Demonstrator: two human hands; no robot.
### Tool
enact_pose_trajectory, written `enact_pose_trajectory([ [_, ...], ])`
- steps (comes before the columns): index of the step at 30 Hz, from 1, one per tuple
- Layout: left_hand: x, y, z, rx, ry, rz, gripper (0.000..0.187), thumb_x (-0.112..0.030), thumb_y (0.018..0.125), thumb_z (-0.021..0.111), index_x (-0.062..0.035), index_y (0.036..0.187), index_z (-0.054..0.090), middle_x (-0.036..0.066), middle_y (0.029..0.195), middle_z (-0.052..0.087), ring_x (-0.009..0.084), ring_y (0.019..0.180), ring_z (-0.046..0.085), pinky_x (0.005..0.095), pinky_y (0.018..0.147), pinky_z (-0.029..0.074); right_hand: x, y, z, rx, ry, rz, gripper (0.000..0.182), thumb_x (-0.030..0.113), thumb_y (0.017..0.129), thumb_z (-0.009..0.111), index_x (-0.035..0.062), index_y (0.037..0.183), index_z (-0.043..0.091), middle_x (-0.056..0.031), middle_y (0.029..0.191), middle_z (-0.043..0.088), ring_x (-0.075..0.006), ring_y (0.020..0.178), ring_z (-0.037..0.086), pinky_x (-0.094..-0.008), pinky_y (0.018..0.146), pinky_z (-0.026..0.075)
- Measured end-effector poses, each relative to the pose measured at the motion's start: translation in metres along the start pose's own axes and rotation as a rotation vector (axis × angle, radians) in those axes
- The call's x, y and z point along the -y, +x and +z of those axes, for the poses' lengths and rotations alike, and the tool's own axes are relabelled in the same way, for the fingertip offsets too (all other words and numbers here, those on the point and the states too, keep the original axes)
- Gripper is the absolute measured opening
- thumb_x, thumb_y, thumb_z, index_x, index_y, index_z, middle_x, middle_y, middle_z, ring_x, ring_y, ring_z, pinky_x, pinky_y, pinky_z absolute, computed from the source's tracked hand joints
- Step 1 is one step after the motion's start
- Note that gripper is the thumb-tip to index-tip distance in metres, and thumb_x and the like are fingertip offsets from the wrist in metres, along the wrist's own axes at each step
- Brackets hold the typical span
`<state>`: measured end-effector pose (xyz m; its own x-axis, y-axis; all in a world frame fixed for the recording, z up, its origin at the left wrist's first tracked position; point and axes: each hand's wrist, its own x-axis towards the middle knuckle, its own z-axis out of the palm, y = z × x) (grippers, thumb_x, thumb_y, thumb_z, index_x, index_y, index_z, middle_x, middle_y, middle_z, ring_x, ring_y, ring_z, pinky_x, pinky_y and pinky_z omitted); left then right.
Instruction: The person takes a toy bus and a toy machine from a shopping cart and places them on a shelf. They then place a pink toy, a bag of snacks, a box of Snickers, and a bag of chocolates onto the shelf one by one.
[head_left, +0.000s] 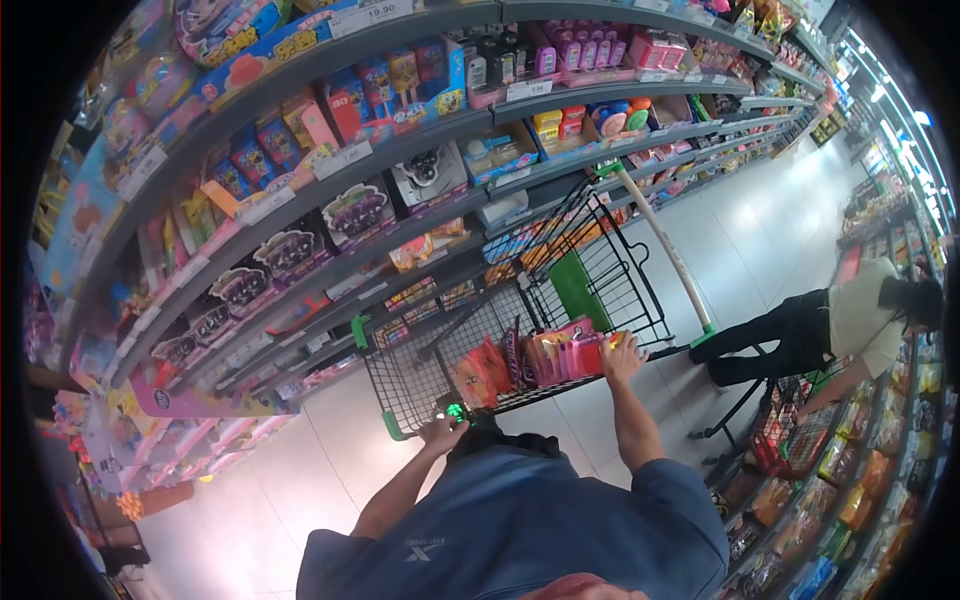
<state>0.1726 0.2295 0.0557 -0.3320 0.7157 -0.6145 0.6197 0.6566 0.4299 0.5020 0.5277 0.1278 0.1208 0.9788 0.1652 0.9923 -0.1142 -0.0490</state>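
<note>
A black wire shopping cart (pixel 400 395) with green corner pieces stands in front of me. My left hand (pixel 440 432) is at its near side, fingers curled at the rim, beside a small round thing with a glowing green face (pixel 456 412). My right hand (pixel 622 358) is at the right end of a row of pink packets (pixel 575 355) in the cart, its fingers bent against the end packet, where a bit of yellow and red shows. Red-orange packets (pixel 482 372) lie at the row's left, with a dark purple packet (pixel 514 355) between.
Shelves of boxed toys and sweets (pixel 350 215) curve along the left and far side. On the right, a person in a light top (pixel 860 320) bends over a red basket (pixel 790 435) on a wheeled frame, beside shelves of bagged snacks (pixel 850 480). Pale tiled floor (pixel 740 235) runs between the shelves.
</note>
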Motion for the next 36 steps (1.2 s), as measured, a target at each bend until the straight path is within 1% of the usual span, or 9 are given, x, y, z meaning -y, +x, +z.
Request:
enact_pose_trajectory([
  [8,-0.030,0.012,-0.010,0.000,0.080,0.044,0.062,-0.069,0.082,0.050,-0.0186,0.113,0.068,0.014,0.109,0.068,0.0356,0.107,0.061,0.0542,0.094,0.038,-0.008,0.024,0.008,0.046,-0.033,0.034,0.068,0.061,0.085,0.049,0.0095,0.130,0.046,-0.0141,0.117,0.057,-0.0298,0.104,0.062,-0.0556,0.106,0.027],
  [13,-0.047,0.022,0.000,0.009,0.090,0.025,0.062,-0.069,0.082,0.049,-0.0192,0.114,0.067,0.014,0.109,0.068,0.0356,0.108,0.061,0.0530,0.095,0.038,-0.025,0.038,0.016,-0.003,0.024,0.010,0.070,0.063,0.085,0.048,0.0062,0.126,0.047,-0.0162,0.111,0.057,-0.0331,0.102,0.062,-0.0557,0.107,0.027],
  [18,-0.058,0.034,0.015,-0.014,0.103,0.028,0.065,-0.071,0.082,0.048,-0.0195,0.119,0.065,0.013,0.108,0.068,0.0330,0.111,0.059,0.0532,0.096,0.037,-0.034,0.053,0.008,0.025,0.022,0.042,0.059,0.053,0.086,0.050,0.0094,0.125,0.047,-0.0148,0.115,0.057,-0.0316,0.103,0.063,-0.0569,0.107,0.026],
  [20,-0.068,0.039,0.019,-0.049,0.104,0.034,0.065,-0.071,0.082,0.048,-0.0199,0.119,0.065,0.012,0.110,0.067,0.0319,0.113,0.058,0.0529,0.097,0.036,-0.041,0.064,0.013,0.011,0.022,0.038,0.056,0.052,0.086,0.050,0.0094,0.123,0.048,-0.0141,0.112,0.057,-0.0315,0.101,0.063,-0.0566,0.107,0.026],
  [22,-0.083,0.030,0.010,0.094,0.009,-0.004,0.064,-0.071,0.081,0.048,-0.0215,0.119,0.065,0.013,0.113,0.065,0.0318,0.115,0.056,0.0540,0.098,0.034,-0.048,0.068,0.009,0.026,0.018,0.038,0.055,0.052,0.086,0.049,0.0093,0.121,0.048,-0.0131,0.109,0.058,-0.0310,0.100,0.063,-0.0564,0.107,0.027],
  [26,-0.094,0.039,0.031,0.010,0.022,0.009,0.065,-0.073,0.080,0.049,-0.0241,0.119,0.065,0.014,0.115,0.064,0.0310,0.118,0.054,0.0579,0.102,0.029,-0.069,0.089,0.018,-0.075,0.017,-0.004,0.055,0.052,0.085,0.050,0.0082,0.118,0.049,-0.0154,0.104,0.058,-0.0324,0.095,0.064,-0.0572,0.105,0.029],
  [28,-0.109,0.042,0.028,0.003,0.086,-0.030,0.063,-0.072,0.080,0.049,-0.0251,0.119,0.065,0.013,0.118,0.064,0.0307,0.121,0.053,0.0556,0.102,0.032,-0.074,0.098,0.012,-0.119,0.039,-0.026,0.057,0.054,0.084,0.051,0.0070,0.117,0.050,-0.0165,0.103,0.059,-0.0337,0.093,0.065,-0.0577,0.105,0.029],
  [30,-0.120,0.040,0.023,0.162,0.014,-0.030,0.062,-0.072,0.080,0.049,-0.0257,0.119,0.065,0.011,0.121,0.063,0.0303,0.122,0.053,0.0512,0.101,0.037,-0.078,0.103,-0.004,-0.026,0.061,0.016,0.060,0.053,0.084,0.054,0.0047,0.120,0.052,-0.0172,0.107,0.057,-0.0341,0.099,0.061,-0.0555,0.105,0.028],
  [36,-0.170,0.033,0.026,0.102,0.059,0.021,0.060,-0.069,0.082,0.050,-0.0241,0.118,0.066,0.005,0.116,0.067,0.0278,0.116,0.058,0.0457,0.099,0.041,-0.105,0.139,-0.006,-0.080,0.038,-0.042,0.056,0.051,0.085,0.053,0.0030,0.114,0.054,-0.0187,0.104,0.057,-0.0347,0.094,0.062,-0.0552,0.102,0.032],
])
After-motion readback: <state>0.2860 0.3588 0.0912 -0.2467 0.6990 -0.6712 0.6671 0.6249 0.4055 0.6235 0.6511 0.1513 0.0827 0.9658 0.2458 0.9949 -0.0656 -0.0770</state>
